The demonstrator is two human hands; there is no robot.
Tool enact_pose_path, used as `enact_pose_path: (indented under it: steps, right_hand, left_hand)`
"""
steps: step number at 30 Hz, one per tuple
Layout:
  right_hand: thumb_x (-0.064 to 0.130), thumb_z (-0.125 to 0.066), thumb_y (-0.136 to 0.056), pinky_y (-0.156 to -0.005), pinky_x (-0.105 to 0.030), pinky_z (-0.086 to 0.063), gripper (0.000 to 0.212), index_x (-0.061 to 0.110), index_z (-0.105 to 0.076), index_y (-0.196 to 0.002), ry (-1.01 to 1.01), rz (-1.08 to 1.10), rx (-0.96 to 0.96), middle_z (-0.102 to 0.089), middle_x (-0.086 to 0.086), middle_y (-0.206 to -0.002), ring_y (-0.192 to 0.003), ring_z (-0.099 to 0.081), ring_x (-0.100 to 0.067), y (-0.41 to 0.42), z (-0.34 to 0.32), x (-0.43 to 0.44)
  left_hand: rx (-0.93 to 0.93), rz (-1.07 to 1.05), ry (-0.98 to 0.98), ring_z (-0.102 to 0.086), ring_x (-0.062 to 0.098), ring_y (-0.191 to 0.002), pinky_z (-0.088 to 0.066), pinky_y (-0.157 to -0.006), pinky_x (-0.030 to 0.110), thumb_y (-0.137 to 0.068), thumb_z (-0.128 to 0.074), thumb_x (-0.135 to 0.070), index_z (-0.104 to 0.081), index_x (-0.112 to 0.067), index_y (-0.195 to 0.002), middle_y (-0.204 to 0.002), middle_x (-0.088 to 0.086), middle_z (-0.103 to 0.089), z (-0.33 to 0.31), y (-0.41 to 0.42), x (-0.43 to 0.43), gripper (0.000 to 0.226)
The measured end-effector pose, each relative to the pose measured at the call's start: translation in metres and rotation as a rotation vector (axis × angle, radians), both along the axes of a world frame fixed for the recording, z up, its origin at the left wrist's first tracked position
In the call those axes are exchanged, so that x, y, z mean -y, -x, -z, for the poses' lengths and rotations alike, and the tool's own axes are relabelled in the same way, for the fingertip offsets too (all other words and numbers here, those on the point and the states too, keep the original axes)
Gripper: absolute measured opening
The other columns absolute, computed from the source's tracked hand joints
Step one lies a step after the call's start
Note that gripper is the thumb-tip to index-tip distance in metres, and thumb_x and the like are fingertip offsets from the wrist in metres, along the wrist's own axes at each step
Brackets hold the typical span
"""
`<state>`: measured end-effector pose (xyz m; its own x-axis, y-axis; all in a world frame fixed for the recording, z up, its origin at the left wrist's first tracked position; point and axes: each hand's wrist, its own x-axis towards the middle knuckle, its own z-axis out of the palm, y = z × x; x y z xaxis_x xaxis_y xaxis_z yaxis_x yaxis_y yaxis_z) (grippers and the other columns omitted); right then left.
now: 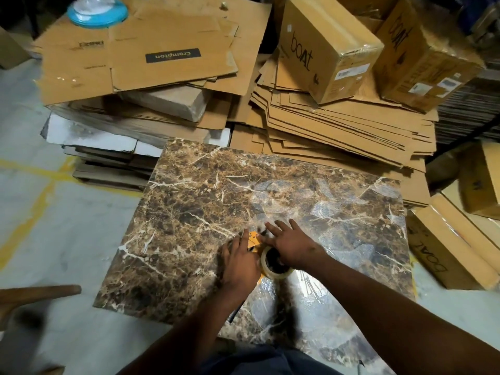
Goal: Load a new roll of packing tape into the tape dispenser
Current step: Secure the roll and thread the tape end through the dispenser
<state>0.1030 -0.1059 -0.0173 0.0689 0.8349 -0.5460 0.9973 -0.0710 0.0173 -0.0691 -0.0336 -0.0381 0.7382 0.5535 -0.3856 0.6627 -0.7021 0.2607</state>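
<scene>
Brown marble-patterned slab point(205, 212) fills the middle of the frame, lying flat on a pale grey floor point(54, 239) marked with yellow lines; both of the person's hands meet over it in the lower centre. Under them sits the tape dispenser point(253, 239), only an orange-yellow part of it showing between the two hands, and the roll of packing tape point(273, 267), clear tape on a dark core, stands just right of that orange part, touching the slab. Left hand point(240, 262) lies over the dispenser with fingers curled down on it, though how firmly it grips I cannot tell; right hand point(290, 244) rests flat and spread, fingers extended, its palm over the top of the roll, not closed round anything. Flattened cardboard sheets point(338, 136) are heaped at upper right behind the slab; another pile of flattened cartons point(151, 63) sits at upper left, with a blue-rimmed lidded container point(97, 10) on its far edge, contents unclear. Two taped-shut cardboard boxes printed "boat" point(327, 47) rest on the right-hand heap, so what they hold is hidden; more closed boxes point(454, 247) lie at the right edge.
</scene>
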Motion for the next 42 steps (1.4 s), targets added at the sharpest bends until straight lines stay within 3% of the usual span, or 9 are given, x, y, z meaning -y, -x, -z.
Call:
enact_pose_path:
  steps: [6,14,17,22,25,28,30,36,42]
  right_hand:
    - [0.042,-0.064,-0.094,-0.120,-0.067,-0.006,0.071,0.027,-0.034,-0.157,-0.028,-0.037,0.053,-0.003,-0.013,-0.171,-0.155,-0.001,-0.040,0.006,-0.005,-0.012]
    - [0.030,-0.056,-0.099,-0.119,-0.069,-0.001,0.065,0.018,-0.029,-0.157,-0.076,-0.045,0.068,0.003,-0.015,-0.170,-0.155,0.002,-0.041,0.016,-0.006,-0.004]
    - [0.031,-0.054,-0.099,-0.118,-0.069,-0.001,0.068,0.018,-0.026,-0.159,-0.065,-0.036,0.073,0.003,-0.015,-0.170,-0.155,0.003,-0.041,0.017,-0.004,-0.003]
    - [0.032,-0.053,-0.098,-0.119,-0.069,0.000,0.071,0.018,-0.022,-0.160,-0.047,-0.009,0.070,0.003,-0.015,-0.170,-0.155,0.005,-0.041,0.021,-0.001,-0.002]
    - [0.032,-0.053,-0.099,-0.119,-0.069,-0.003,0.071,0.017,-0.021,-0.161,-0.047,-0.006,0.065,0.003,-0.015,-0.170,-0.155,0.004,-0.041,0.022,-0.002,-0.001]
    - [0.033,-0.053,-0.098,-0.119,-0.069,-0.004,0.073,0.017,-0.019,-0.161,-0.032,0.002,0.059,0.003,-0.015,-0.171,-0.155,0.004,-0.041,0.023,-0.001,-0.001]
    - [0.034,-0.053,-0.097,-0.119,-0.069,-0.004,0.075,0.016,-0.018,-0.161,-0.026,0.004,0.056,0.003,-0.014,-0.171,-0.155,0.004,-0.041,0.023,0.000,-0.001]
    - [0.035,-0.053,-0.097,-0.119,-0.069,-0.003,0.075,0.017,-0.017,-0.161,-0.033,0.001,0.063,0.002,-0.014,-0.171,-0.155,0.003,-0.041,0.025,-0.002,-0.002]
    - [0.034,-0.058,-0.096,-0.120,-0.068,-0.003,0.080,0.018,-0.016,-0.161,-0.026,0.049,0.047,0.002,-0.013,-0.171,-0.155,0.003,-0.040,0.026,0.001,0.002]
  left_hand:
    - [0.001,-0.016,0.028,-0.011,0.029,-0.160,-0.012,-0.126,0.060,-0.104,-0.052,-0.038,-0.079,-0.025,-0.105,-0.179,-0.002,-0.001,-0.002,0.000,-0.003,0.030]
    - [0.023,0.024,0.012,-0.014,0.026,-0.160,-0.015,-0.121,0.057,-0.095,-0.063,-0.039,-0.081,-0.026,-0.089,-0.174,-0.005,-0.025,-0.001,-0.002,-0.014,0.023]
    - [0.041,0.031,0.042,-0.014,0.024,-0.159,-0.014,-0.123,0.059,-0.094,-0.064,-0.036,-0.083,-0.026,-0.091,-0.172,-0.008,-0.027,0.001,0.002,-0.025,0.022]
    - [0.124,0.059,0.041,-0.024,0.021,-0.156,-0.023,-0.121,0.056,-0.095,-0.062,-0.034,-0.084,-0.024,-0.095,-0.165,-0.009,-0.042,0.008,0.012,-0.036,0.024]
    - [0.187,0.012,0.065,-0.034,0.018,-0.150,-0.034,-0.116,0.056,-0.089,-0.064,-0.032,-0.080,-0.027,-0.079,-0.154,-0.013,-0.051,0.015,0.016,-0.045,0.020]
    - [0.257,-0.065,0.124,-0.050,0.015,-0.134,-0.047,-0.104,0.053,-0.083,-0.064,-0.035,-0.076,-0.030,-0.071,-0.142,-0.017,-0.058,0.028,0.021,-0.057,0.018]
    - [0.318,-0.108,0.149,-0.054,0.008,-0.124,-0.046,-0.105,0.052,-0.082,-0.069,-0.038,-0.076,-0.033,-0.073,-0.139,-0.020,-0.060,0.031,0.024,-0.074,0.012]
    - [0.242,0.205,0.118,-0.048,0.011,-0.134,-0.036,-0.114,0.052,-0.087,-0.071,-0.024,-0.084,-0.025,-0.085,-0.140,-0.012,-0.061,0.017,0.033,-0.107,0.013]
    - [0.207,0.275,0.006,-0.050,0.008,-0.124,-0.036,-0.111,0.050,-0.088,-0.070,-0.021,-0.075,-0.026,-0.073,-0.130,-0.010,-0.064,0.028,0.056,-0.122,0.017]
